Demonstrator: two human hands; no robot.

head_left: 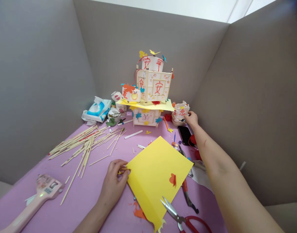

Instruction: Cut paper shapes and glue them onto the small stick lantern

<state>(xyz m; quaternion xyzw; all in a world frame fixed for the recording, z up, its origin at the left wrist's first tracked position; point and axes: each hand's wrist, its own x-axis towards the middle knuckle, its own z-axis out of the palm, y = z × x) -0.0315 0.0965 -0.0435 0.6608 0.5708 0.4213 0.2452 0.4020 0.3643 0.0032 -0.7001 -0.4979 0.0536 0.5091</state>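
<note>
Yellow paper [155,165], pinched by the left hand [116,178] — right hand [192,120], arm outstretched, curls against the lettered container [181,112], centre right.

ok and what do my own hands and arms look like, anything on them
The left hand and right hand are bare: no gloves, and no rings or watch in sight. No sleeve shows on the left arm or right arm; the right forearm has a short, thin mark.

Bright overhead daylight — soft shadows, wide-angle stretch at edges.
</note>
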